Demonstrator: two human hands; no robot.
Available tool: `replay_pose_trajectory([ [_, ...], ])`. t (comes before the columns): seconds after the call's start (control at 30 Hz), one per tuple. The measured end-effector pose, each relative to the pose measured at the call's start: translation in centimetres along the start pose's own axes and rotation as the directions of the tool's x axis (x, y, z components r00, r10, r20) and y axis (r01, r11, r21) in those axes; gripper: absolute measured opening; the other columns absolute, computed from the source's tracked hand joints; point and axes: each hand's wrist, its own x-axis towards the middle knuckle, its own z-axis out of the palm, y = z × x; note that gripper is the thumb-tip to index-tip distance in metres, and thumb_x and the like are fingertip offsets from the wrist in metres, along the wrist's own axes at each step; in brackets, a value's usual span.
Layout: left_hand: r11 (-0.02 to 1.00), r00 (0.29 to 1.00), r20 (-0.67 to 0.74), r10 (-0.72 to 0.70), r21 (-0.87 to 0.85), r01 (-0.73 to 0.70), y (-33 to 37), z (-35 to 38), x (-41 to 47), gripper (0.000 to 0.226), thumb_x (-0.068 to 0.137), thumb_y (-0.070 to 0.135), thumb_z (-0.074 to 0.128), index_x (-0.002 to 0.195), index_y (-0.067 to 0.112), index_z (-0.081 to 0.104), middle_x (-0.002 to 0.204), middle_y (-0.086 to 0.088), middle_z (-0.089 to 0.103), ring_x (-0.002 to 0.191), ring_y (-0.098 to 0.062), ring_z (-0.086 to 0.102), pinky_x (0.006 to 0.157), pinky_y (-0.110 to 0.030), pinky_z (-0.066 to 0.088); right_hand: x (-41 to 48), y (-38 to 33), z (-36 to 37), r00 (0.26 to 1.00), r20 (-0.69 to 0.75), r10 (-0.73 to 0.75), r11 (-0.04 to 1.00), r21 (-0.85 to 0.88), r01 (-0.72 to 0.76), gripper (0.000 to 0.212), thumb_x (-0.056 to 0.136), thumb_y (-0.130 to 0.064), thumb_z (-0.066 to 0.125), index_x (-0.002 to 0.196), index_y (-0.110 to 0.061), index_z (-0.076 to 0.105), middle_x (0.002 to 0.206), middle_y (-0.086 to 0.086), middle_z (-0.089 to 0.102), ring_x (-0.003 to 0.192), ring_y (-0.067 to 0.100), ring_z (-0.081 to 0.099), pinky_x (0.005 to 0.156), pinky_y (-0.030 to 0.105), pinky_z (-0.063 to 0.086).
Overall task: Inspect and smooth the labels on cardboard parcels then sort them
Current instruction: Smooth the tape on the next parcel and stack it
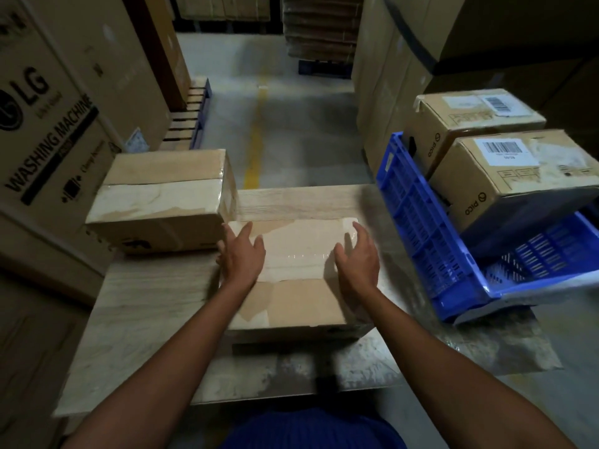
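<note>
One parcel (298, 270) on table (146, 306); beneath left grip (241, 257), right grip (358, 264)

A middle parcel (298, 286) lies on the tabletop (146, 303). The left hand (241, 254) rests on the left part of its top and the right hand (358, 259) on the right part. A second parcel (162, 196) sits behind it to the left, close by. At the right a tilted crate (421, 228) holds a front parcel (505, 176) and a rear parcel (470, 115) behind it. A tall carton (48, 124) stands far left, beside the tabletop.
</note>
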Motion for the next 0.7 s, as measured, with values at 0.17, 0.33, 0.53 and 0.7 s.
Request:
replay_pose_trajectory([
  [0.17, 0.973, 0.992, -0.12, -0.029, -0.232, 0.0, 1.4, -2.2, -0.7, 0.048, 0.099, 0.033, 0.055, 0.146, 0.029, 0.049, 0.164, -0.005, 0.02, 0.148, -0.04, 0.016, 0.119, -0.052, 0.022, 0.1, -1.3, -0.5, 0.97, -0.228, 0.088, 0.981, 0.188, -0.045, 0.063, 0.087, -0.046, 0.061, 0.145, -0.026, 0.045, 0.136, 0.004, 0.045, 0.119, 0.025, 0.054, 0.096, 0.048, 0.051],
  [0.33, 0.861, 0.952, -0.305, 0.017, -0.48, -0.169, 1.7, -4.5, -0.7, 0.045, 0.096, 0.029, 0.059, 0.138, 0.015, 0.056, 0.136, -0.013, 0.045, 0.126, -0.03, 0.047, 0.11, -0.035, 0.038, 0.3, -3.9, -2.3, 0.888, -0.404, 0.219, 0.928, 0.367, -0.063, 0.062, 0.089, -0.061, 0.05, 0.14, -0.026, 0.048, 0.131, 0.009, 0.047, 0.118, 0.026, 0.051, 0.097, 0.048, 0.049],
  [0.53, 0.824, 0.907, -0.42, 0.004, -0.512, -0.241, 0.0, -5.1, -2.7, 0.02, 0.095, 0.024, 0.065, 0.109, 0.01, 0.064, 0.113, -0.005, 0.044, 0.105, -0.024, 0.053, 0.084, -0.014, 0.039, -1.9, -3.8, -2.2, 0.842, -0.46, 0.282, 0.868, 0.495, -0.02, 0.037, 0.085, -0.049, 0.06, 0.111, -0.023, 0.057, 0.115, 0.001, 0.05, 0.108, 0.024, 0.055, 0.093, 0.049, 0.051],
  [0.7, 0.776, 0.885, -0.466, -0.007, -0.561, -0.289, -2.5, -4.9, -4.9, 0.019, 0.091, 0.018, 0.071, 0.099, 0.006, 0.06, 0.112, -0.016, 0.049, 0.096, -0.016, 0.053, 0.071, -0.006, 0.043, -3.1, -3.3, -2.5, 0.844, -0.497, 0.202, 0.831, 0.543, 0.121, 0.019, 0.076, -0.027, 0.056, 0.093, -0.019, 0.055, 0.098, -0.004, 0.049, 0.082, 0.018, 0.055, 0.074, 0.036, 0.051],
])
